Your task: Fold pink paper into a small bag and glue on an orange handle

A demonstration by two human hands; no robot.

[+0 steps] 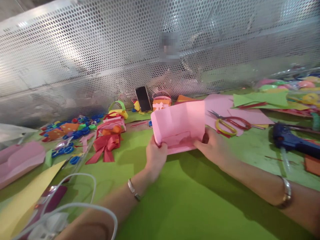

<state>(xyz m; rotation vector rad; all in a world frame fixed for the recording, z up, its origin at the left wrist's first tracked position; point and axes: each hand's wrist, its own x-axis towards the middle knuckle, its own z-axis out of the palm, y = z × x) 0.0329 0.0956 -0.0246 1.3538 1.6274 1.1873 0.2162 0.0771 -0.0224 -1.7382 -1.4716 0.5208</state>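
Both my hands hold up a folded pink paper sheet [178,125] above the green table cover [190,200]. My left hand [155,156] pinches its lower left corner, fingers closed on the paper. My right hand [212,145] grips the lower right edge, fingers tucked behind the sheet. The sheet stands roughly upright with a flap folded along its bottom. A bracelet sits on each wrist.
Scissors with red and yellow handles [231,124] lie on pink paper to the right, beside a blue glue gun [291,140]. A phone [143,98] leans against the perforated metal wall [100,60]. Left: a red bow [106,146], small paper baskets, blue pieces, white cable [82,186].
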